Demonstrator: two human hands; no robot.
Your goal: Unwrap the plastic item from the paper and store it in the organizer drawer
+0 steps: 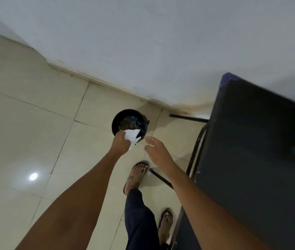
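My left hand [121, 143] grips a crumpled piece of white paper [132, 135] and holds it over the near rim of a round black waste bin [128, 121] lined with a dark bag. My right hand [155, 148] hovers just right of the bin with fingers apart and nothing in it. No plastic item and no organizer drawer are in view.
The bin stands on beige floor tiles near the white wall's skirting. A dark table [262, 159] with black metal legs [195, 145] fills the right side. My sandalled feet [136, 175] are on the tiles below my hands.
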